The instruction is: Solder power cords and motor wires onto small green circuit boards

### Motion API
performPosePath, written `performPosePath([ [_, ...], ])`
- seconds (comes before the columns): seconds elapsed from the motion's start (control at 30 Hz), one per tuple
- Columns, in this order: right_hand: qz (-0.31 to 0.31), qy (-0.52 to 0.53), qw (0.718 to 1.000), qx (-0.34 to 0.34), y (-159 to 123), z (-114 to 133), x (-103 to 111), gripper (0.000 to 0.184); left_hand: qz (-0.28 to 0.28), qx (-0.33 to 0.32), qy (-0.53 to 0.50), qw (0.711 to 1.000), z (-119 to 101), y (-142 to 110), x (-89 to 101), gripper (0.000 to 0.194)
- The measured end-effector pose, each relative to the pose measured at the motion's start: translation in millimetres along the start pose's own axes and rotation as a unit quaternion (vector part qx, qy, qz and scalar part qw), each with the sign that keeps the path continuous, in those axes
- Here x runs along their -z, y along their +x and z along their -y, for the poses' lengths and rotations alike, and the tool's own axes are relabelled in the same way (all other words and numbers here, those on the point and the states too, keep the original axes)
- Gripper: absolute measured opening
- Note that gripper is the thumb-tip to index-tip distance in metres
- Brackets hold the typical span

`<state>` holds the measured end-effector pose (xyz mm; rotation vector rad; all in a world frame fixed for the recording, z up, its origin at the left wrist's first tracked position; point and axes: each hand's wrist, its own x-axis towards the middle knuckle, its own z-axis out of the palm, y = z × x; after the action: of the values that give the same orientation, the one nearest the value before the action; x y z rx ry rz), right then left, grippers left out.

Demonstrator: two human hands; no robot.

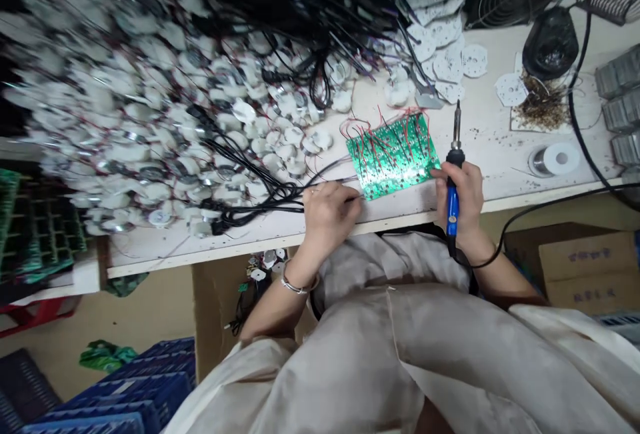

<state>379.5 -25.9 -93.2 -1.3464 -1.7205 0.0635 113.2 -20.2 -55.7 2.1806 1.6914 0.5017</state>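
Sprawling across the left of the tabletop (200, 254), a heap of white discs (150, 154) trails red and black wires toward the left hand (327, 217). Its closed grip pinches a thin black wire (327, 171) at the edge of a green circuit board (393, 157), which lies flat on the tabletop between both hands. The right hand (460, 201) grips the blue handle of a soldering iron (453, 204) upright, tip raised just beside the board. Farther right sits a solder spool (555, 159).
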Motion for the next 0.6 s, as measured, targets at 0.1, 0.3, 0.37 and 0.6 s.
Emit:
performPosePath([
  [0.1,0.004,-0.005,1.0,-0.003,-2,-1,-1,0.042,-0.006,-0.051,0.004,0.999,3,-4,8.7,0.01],
  [0.3,-0.008,-0.004,1.0,0.012,-3,-1,-1,0.043,-0.109,-0.106,-0.047,0.987,18,64,52.3,0.013],
  [0.37,-0.015,0.0,1.0,0.017,-3,0,-1,0.045,-0.112,-0.028,0.051,0.992,25,119,69.3,0.007],
  [0.6,-0.054,-0.001,0.998,0.021,-3,2,-2,0.048,-0.002,0.02,0.273,0.962,42,259,111.1,0.045],
])
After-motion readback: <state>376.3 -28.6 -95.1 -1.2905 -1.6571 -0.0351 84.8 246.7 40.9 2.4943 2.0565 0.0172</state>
